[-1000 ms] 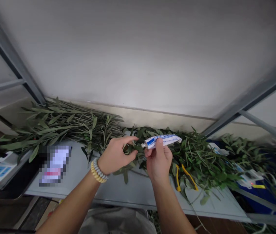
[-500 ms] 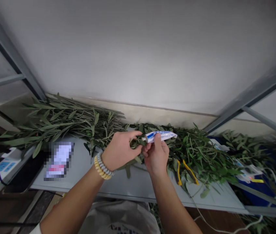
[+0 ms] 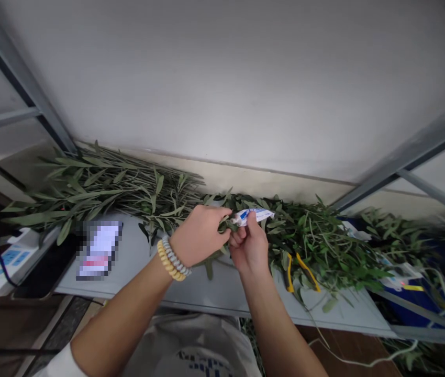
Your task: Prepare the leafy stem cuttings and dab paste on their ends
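My right hand (image 3: 251,246) is closed on a white squeeze tube with blue print (image 3: 259,214), its thumb lying on top. The tube's narrow end points left, toward my other hand. A small green leafy sprig (image 3: 225,224) is pinched between the thumb and fingers of my left hand (image 3: 202,235). Leaves and tube nozzle meet, or nearly so; the exact contact is hidden. Coiled yellow and grey bands (image 3: 173,259) circle my left wrist. Loose leafy branches (image 3: 316,235) lie behind and to the right of both hands.
A bundle of long leafy stems (image 3: 128,183) lies at the left against the wall. Yellow-handled pliers (image 3: 301,272) rest right of my hands. A phone with a blurred screen (image 3: 100,248) and a white power strip (image 3: 4,262) are at left on the grey table (image 3: 136,262).
The tube has drawn slightly left and its narrow end is nearer the sprig's leaves. Both hands keep their grips, and the whole view has shifted a little.
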A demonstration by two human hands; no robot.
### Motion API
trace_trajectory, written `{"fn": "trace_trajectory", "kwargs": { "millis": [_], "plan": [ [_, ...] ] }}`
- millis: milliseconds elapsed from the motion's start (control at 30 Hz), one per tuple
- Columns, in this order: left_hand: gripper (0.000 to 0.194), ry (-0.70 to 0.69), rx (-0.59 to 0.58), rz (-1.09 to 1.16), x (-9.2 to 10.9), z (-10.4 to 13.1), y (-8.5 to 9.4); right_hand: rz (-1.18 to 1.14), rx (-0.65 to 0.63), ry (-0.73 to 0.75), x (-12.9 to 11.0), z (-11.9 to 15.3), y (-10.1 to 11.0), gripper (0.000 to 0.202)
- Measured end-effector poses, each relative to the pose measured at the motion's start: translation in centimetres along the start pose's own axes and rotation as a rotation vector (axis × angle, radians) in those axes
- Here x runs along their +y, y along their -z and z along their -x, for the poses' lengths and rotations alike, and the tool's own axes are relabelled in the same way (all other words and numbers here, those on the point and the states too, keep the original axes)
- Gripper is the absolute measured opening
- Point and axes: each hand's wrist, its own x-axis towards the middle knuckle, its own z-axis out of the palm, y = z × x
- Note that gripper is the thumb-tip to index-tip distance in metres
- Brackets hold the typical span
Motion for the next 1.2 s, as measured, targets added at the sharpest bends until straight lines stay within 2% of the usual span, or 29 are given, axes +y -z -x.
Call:
{"fn": "trace_trajectory", "kwargs": {
  "millis": [233, 467, 633, 733, 933, 1067, 1200],
  "plan": [
    [0.02, -0.014, -0.011, 0.014, -0.2, 0.3, -0.1, -0.085, 0.05, -0.2, 0.1, -0.2, 0.0, 0.043],
    [0.021, -0.033, -0.051, -0.031, -0.5, 0.5, 0.1, -0.096, 0.061, -0.263, 0.2, -0.1, -0.3, 0.044],
    [0.021, 0.004, -0.008, -0.006, -1.2, 0.5, 0.5, -0.099, 0.055, -0.332, 0.7, -0.7, -1.3, 0.044],
    [0.024, 0.025, 0.006, 0.035, -2.1, 0.3, 0.0, -0.105, 0.079, -0.374, 1.1, -1.4, -1.5, 0.044],
    [0.025, 0.036, -0.025, 0.183, -3.7, -1.0, -1.9, -0.175, 0.171, -0.487, 1.7, -2.9, 0.0, 0.044],
    [0.024, 0.05, -0.085, 0.237, -4.2, -1.7, -2.4, -0.23, 0.21, -0.535, 2.3, -3.2, 0.7, 0.045],
    [0.023, 0.069, -0.092, 0.195, -4.5, -1.5, -2.2, -0.266, 0.126, -0.534, 2.9, -2.9, 0.8, 0.045]
  ]
}}
